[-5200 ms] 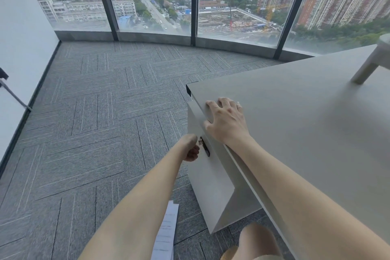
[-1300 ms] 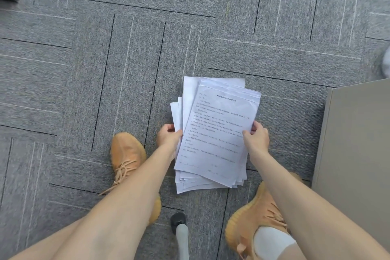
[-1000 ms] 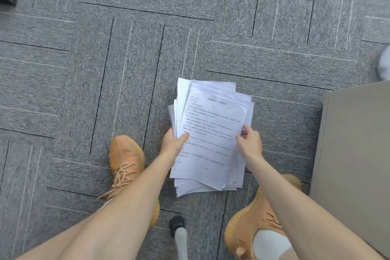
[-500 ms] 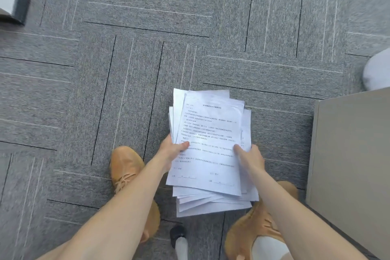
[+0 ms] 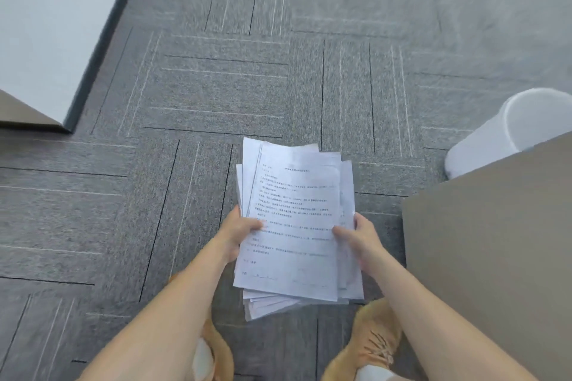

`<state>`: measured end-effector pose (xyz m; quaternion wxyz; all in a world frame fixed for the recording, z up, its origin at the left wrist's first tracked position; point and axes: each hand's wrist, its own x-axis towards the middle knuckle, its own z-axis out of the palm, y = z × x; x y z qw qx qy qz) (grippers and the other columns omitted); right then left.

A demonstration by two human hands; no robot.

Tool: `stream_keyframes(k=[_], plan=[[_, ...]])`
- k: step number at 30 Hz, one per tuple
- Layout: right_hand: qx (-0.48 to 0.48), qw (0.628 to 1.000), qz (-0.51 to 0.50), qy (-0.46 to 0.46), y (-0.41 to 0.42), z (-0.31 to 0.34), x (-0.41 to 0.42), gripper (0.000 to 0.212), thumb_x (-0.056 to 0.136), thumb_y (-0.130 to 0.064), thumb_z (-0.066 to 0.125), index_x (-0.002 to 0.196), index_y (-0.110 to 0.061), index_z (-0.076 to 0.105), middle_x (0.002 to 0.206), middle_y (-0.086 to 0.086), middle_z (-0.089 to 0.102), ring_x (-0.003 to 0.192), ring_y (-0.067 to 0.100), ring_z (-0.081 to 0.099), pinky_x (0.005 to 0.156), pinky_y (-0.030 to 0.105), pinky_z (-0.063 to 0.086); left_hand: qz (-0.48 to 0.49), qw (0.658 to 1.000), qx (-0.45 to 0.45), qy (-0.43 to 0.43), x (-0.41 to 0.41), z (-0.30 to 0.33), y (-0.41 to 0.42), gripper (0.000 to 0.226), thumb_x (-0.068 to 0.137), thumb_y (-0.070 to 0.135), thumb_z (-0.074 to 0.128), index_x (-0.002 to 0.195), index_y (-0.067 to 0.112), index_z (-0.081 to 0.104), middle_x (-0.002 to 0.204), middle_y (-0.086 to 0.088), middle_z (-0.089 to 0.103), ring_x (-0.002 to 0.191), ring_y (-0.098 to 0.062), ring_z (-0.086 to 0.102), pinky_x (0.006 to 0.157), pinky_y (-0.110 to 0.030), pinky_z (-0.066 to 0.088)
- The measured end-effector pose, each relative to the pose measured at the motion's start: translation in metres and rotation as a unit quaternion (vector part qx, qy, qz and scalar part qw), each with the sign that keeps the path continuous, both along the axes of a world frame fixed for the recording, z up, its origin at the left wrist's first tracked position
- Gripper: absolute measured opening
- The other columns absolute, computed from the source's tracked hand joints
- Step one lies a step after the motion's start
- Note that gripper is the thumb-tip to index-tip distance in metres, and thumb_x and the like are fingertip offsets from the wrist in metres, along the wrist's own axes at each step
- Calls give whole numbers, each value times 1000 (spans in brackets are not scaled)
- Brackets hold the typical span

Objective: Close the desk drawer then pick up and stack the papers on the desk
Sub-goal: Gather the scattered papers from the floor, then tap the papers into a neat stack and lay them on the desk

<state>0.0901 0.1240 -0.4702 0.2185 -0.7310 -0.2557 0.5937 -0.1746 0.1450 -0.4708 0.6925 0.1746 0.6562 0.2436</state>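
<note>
A loose stack of white printed papers [image 5: 297, 219] hangs in the air above the grey carpet, its sheets slightly fanned at the bottom. My left hand [image 5: 240, 230] grips the stack's left edge, thumb on the top sheet. My right hand [image 5: 360, 237] grips the right edge the same way. The grey desk top [image 5: 495, 241] lies just to the right of the papers. The drawer is out of view.
A white waste bin [image 5: 507, 130] stands on the carpet beyond the desk corner at the right. A white wall with dark skirting [image 5: 52, 28] runs along the upper left, with a brown corner [image 5: 24, 117] below it. My orange shoes [image 5: 368, 346] are under the papers.
The stack has come up off the carpet in both hands and my view has risen and tilted forward, bringing the bin and wall into sight.
</note>
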Motion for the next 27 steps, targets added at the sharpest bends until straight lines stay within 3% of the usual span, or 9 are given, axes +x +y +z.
stream_keyframes(k=[3,7,11,14,16,20,23,27], plan=[[72,997,-16,14,21,73,7,29,84,4,68,109,-9,66,112,13,74,99,31,72,91,51,58,-10,998,57,-17,3,78,29,53,84,-19,45,127,10,48,109,-15,67,103,-41,64,89,-60,52],[174,983,-42,49,29,178,23,28,85,5,70,109,-8,68,109,14,75,89,25,75,81,42,63,-25,984,150,-97,-1,183,50,56,80,-10,62,131,10,51,123,-25,65,112,-49,61,92,-69,46],[262,959,-57,88,12,286,41,40,86,-3,74,124,-5,64,114,16,75,102,36,73,89,50,58,-22,959,227,-169,5,287,44,60,82,-3,69,136,17,52,131,-24,62,118,-49,58,92,-74,42],[328,939,-73,75,-14,367,56,45,80,-8,78,123,-8,65,113,16,75,104,37,72,94,51,56,-23,942,276,-190,22,365,28,70,77,-2,74,137,23,51,133,-23,60,119,-48,58,92,-75,41],[371,924,-81,46,-35,417,69,45,76,-11,80,119,-9,68,109,15,76,101,36,72,94,49,56,-32,930,318,-181,41,416,12,61,80,-5,70,133,22,54,127,-21,65,116,-45,61,90,-69,47],[460,878,-134,-16,-90,514,101,29,81,-3,77,108,-12,70,99,10,76,83,24,71,83,35,57,-77,881,443,-147,93,512,-31,45,87,-10,61,123,16,59,101,-9,76,93,-30,72,72,-44,61],[513,842,-162,-43,-146,577,129,30,82,-3,76,110,-13,69,98,7,76,84,22,70,87,37,56,-107,836,527,-109,136,571,-67,56,84,-9,66,134,14,53,119,-11,70,105,-28,69,96,-48,53],[559,795,-217,-89,-225,633,173,34,83,-8,76,115,-13,68,105,7,77,96,27,73,93,42,58,-120,805,567,-126,195,630,-107,60,77,4,78,131,19,54,127,-9,66,111,-30,66,99,-52,50]])
